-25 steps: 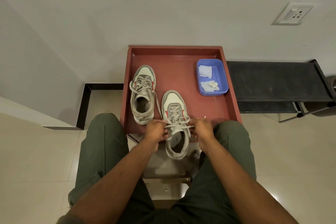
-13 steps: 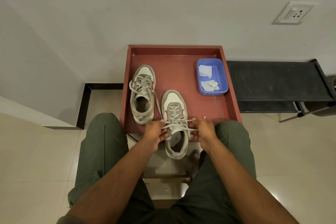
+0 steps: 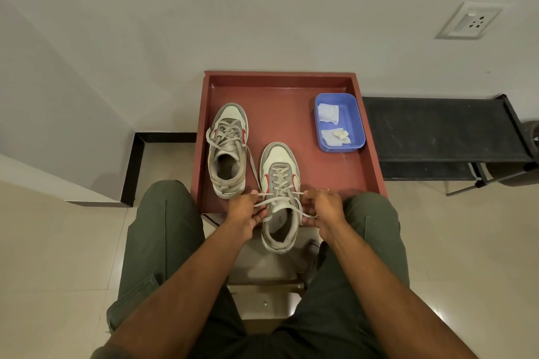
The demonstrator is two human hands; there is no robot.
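Both hands are set at the mouth of the nearer sneaker (image 3: 279, 160), the left hand (image 3: 246, 210) just at its left side and the right hand (image 3: 323, 207) just at its right side. One strand of the grey lace (image 3: 264, 203) is pinched in the curled fingers of the left hand, and the other strand is pinched in the curled fingers of the right hand; the two strands are drawn across the tongue and are crossed over the opening. The sneaker is laid with its toe towards the wall and its heel past the near edge of the red worktop (image 3: 291, 90), between the knees in green trousers (image 3: 163, 227). The forearms are stretched forward from the bottom of the view and are brought together towards the sneaker, with the wrists held level and the backs of the hands turned upward. A second sneaker (image 3: 230, 119), its laces loose, is stood further back and to the left, apart from the hands. A blue tub (image 3: 351, 114) with white tissue (image 3: 328, 112) in it is placed at the right of the worktop. A black bench (image 3: 437, 131) is seen beside the worktop on the right.
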